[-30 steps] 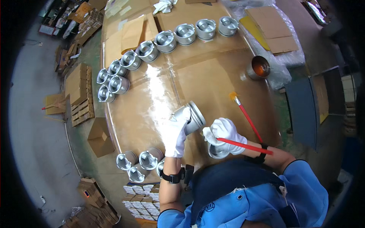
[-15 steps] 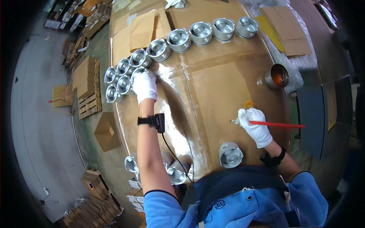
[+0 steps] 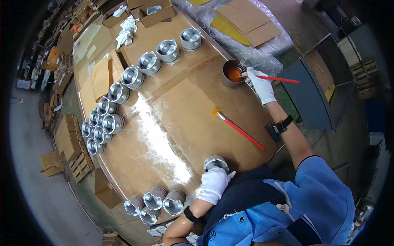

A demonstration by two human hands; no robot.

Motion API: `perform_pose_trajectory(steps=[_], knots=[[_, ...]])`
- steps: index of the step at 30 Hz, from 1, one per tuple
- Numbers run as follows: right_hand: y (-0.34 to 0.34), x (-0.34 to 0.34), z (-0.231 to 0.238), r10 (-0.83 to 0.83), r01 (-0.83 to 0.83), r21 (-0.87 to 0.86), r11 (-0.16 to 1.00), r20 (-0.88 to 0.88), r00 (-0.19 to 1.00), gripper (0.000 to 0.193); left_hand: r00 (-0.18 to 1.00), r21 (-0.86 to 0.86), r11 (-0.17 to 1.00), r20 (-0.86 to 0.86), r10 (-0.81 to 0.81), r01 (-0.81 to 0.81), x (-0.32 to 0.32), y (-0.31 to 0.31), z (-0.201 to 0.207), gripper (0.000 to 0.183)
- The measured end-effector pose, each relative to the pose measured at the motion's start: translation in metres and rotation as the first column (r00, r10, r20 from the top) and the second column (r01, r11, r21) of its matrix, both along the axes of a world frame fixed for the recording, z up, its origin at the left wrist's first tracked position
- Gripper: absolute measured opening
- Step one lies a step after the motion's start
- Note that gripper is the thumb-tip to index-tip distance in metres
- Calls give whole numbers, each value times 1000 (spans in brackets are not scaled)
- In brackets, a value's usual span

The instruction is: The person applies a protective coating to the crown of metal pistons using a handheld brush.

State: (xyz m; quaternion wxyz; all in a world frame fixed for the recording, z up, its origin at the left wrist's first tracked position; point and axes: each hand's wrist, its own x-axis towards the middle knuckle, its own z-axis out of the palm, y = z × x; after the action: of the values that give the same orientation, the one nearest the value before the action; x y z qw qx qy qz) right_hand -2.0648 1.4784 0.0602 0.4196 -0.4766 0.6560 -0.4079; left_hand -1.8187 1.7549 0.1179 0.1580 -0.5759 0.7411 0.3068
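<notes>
My right hand (image 3: 261,87), in a white glove, grips a brush by its red handle (image 3: 283,79). The brush's tip reaches over the rim of a metal can (image 3: 232,83) with orange-brown liquid inside. My gloved left hand (image 3: 214,185) is closed on the near side of a silver metal piston (image 3: 215,160) by the table's front edge and hides part of it. Between the hands, a second red-handled brush (image 3: 241,130) lies on the table, its bristles wet with orange-brown liquid.
Several pistons (image 3: 149,64) stand in a curved row along the table's far and left side. More pistons (image 3: 153,200) sit at the near left corner. Brown paper sheets (image 3: 101,78), crumpled white cloths (image 3: 127,32) and an open carton (image 3: 158,17) lie farther off.
My left hand has left the pistons at the far left and come back to the near piston. My right hand has moved farther away, bringing the brush to the can.
</notes>
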Motion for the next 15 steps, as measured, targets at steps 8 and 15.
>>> perform_pose_trajectory(steps=[8, 15], knots=[[19, 15, 24, -56, 52, 32, 998, 165, 985, 50, 67, 561, 561, -668, 741, -609, 63, -12, -11, 39], [113, 107, 100, 265, -266, -29, 963, 238, 934, 55, -899, 921, 324, -318, 300, -218, 66, -43, -27, 51]])
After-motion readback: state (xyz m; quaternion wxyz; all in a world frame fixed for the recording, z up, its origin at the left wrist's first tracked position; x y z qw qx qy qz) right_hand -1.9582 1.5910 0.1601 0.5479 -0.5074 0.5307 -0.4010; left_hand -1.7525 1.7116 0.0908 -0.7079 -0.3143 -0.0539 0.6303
